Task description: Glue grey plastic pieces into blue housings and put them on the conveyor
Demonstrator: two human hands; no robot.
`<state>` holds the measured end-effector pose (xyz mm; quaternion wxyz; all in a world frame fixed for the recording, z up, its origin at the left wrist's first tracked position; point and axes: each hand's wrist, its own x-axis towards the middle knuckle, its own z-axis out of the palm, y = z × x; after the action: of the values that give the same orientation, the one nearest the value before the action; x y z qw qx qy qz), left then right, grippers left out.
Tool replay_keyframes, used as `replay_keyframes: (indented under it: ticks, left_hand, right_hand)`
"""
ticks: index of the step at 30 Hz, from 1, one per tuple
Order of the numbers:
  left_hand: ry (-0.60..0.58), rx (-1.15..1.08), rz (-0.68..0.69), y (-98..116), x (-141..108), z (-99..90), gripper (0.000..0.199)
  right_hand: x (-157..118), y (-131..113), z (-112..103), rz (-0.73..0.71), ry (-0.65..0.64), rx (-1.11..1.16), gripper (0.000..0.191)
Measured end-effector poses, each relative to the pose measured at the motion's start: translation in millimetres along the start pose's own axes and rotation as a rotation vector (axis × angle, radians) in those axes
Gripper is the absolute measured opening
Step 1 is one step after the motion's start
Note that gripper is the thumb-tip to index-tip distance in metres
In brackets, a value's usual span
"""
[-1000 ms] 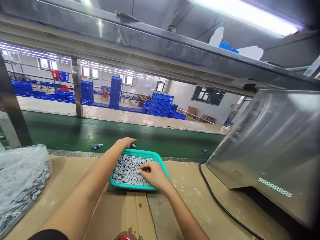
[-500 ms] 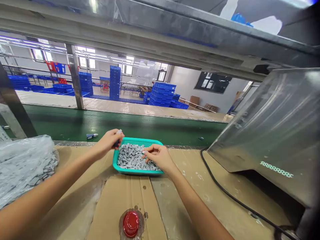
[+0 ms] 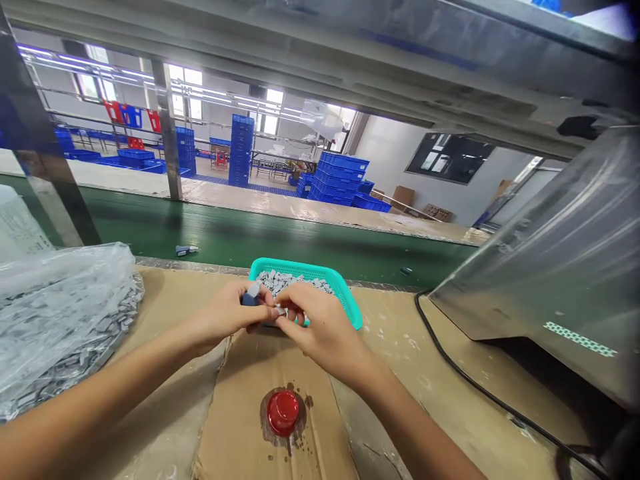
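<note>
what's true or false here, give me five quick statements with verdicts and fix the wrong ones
The left hand holds a dark blue and grey piece. True.
A red object sits on cardboard, nearer the camera than the turquoise basket. True.
The basket is empty. False: it holds many grey parts.
The plastic bag lies right of the basket. False: it lies to the left.
The two hands are far apart. False: the right hand is close beside the left.
</note>
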<state>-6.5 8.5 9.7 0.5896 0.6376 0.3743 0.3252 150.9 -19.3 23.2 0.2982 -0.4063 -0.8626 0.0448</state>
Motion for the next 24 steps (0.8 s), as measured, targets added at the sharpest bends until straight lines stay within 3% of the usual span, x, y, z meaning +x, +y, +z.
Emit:
replay_keyframes:
  ticks: [5, 9, 13, 15, 19, 24]
  left_hand:
    - [-0.112, -0.019, 0.03, -1.0, -4.4, -3.5, 0.021]
    - [-0.26, -0.042, -0.01, -2.9, -7.6, -2.5, 0.028]
    - [-0.374, -0.089, -0.051, -3.0, -9.2, 0.6, 0.036]
    - [-0.324, -0.051, -0.05, -3.7, -8.4, 0.4, 0.039]
    - [-0.103, -0.086, -0.064, -8.3, -4.1, -0.8, 0.028]
    - [-0.088, -0.246, -0.165, -15.0, -2.2, 1.9, 0.045]
  right_hand:
    - [-14.5, 0.4, -4.4, -0.126, 0.106, 0.061, 0.016]
    - [-29.5, -4.0, -3.4, -0.182, 0.061, 0.057, 0.021]
    - [-45.3, -8.1, -2.7, -0.119, 0.078, 0.06, 0.019]
    - [-55.4, -8.9, -1.9, -0.021, 0.09, 0.093, 0.017]
    - [-78.4, -9.7, 4.1, 0.099, 0.084, 0.182, 0.017]
    - [-95.2, -12.6, 15.2, 0.112, 0.085, 0.162, 0.018]
